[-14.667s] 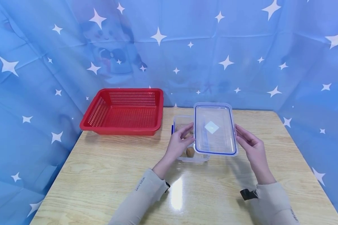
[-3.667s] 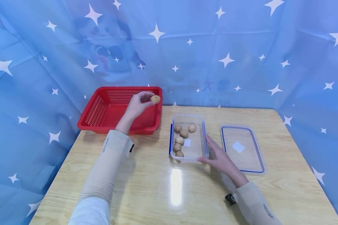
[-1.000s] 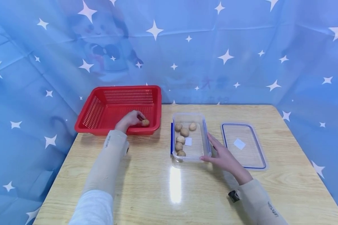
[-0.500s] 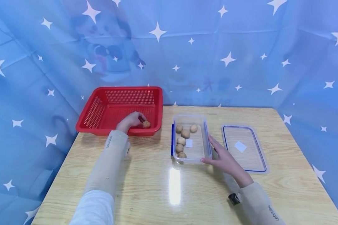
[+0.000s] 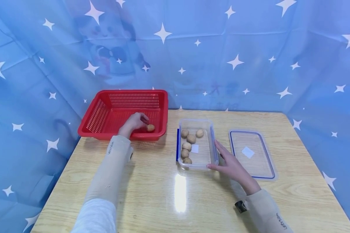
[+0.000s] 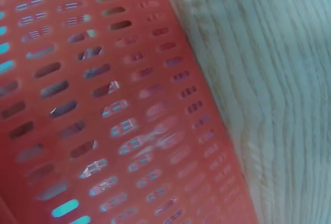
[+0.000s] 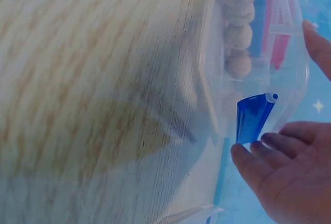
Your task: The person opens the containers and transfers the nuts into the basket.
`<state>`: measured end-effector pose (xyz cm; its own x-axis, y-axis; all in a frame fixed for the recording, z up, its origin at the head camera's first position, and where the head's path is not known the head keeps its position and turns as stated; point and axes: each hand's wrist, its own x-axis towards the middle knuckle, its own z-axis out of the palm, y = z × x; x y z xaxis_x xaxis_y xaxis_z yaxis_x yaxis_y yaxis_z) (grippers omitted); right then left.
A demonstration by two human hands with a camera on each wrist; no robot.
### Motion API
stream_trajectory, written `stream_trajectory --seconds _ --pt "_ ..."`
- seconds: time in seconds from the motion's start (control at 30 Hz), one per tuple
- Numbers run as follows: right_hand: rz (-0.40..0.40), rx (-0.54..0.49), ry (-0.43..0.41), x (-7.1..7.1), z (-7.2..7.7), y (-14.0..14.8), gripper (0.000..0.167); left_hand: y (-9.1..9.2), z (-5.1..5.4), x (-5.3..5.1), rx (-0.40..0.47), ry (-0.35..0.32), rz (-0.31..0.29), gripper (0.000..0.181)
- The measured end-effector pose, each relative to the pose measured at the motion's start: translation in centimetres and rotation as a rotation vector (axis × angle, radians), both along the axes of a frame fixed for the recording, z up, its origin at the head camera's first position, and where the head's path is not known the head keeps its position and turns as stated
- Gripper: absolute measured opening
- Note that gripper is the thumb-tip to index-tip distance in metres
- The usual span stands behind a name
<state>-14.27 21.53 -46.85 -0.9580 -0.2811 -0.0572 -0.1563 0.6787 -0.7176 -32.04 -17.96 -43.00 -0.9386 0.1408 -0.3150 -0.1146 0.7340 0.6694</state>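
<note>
My left hand (image 5: 135, 122) is inside the red plastic basket (image 5: 121, 137), near its front right corner. One walnut (image 5: 150, 128) lies there just right of my fingertips, which look slightly apart from it. My right hand (image 5: 233, 165) holds the near right corner of a clear plastic food container (image 5: 202, 160), thumb at the front wall and fingers along the right side. In the right wrist view the fingertips of the right hand (image 7: 295, 167) are by a blue latch (image 7: 253, 115). Several walnuts (image 5: 191, 139) lie in the container, mostly along its left side.
The container's clear lid (image 5: 259, 165), with a blue seal, lies flat on the wooden table (image 5: 151, 194) to the right. Behind the table hangs a blue curtain (image 5: 198, 71) with white stars. The left wrist view shows only the slotted basket wall (image 6: 119, 125) and tabletop.
The lid came off and was laid to the right. My left hand carried a walnut into the basket, lowered it and now draws slightly away from it. The right hand stays at the container.
</note>
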Motion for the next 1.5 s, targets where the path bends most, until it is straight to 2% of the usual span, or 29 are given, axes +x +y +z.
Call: stream_trajectory --seconds 0.17,0.4,0.63,0.93,1.5 --pt "-0.002 -0.007 -0.004 0.0 -0.1 -0.1 0.103 0.2 0.7 -0.1 0.015 0.043 0.003 0.04" --pt "-0.003 0.005 0.0 0.0 0.0 -0.1 0.104 0.5 1.7 0.5 0.061 0.071 0.04 0.044" --pt "0.001 0.002 -0.001 0.1 0.1 -0.1 0.104 0.9 2.3 0.5 0.103 0.113 0.018 0.035" --pt "0.005 -0.002 -0.006 -0.1 0.1 -0.1 0.104 1.2 3.5 1.4 0.143 0.176 0.021 0.035" --pt "0.018 -0.011 0.011 -0.2 -0.1 0.0 0.105 2.4 4.4 2.9 0.265 0.239 0.019 0.035"
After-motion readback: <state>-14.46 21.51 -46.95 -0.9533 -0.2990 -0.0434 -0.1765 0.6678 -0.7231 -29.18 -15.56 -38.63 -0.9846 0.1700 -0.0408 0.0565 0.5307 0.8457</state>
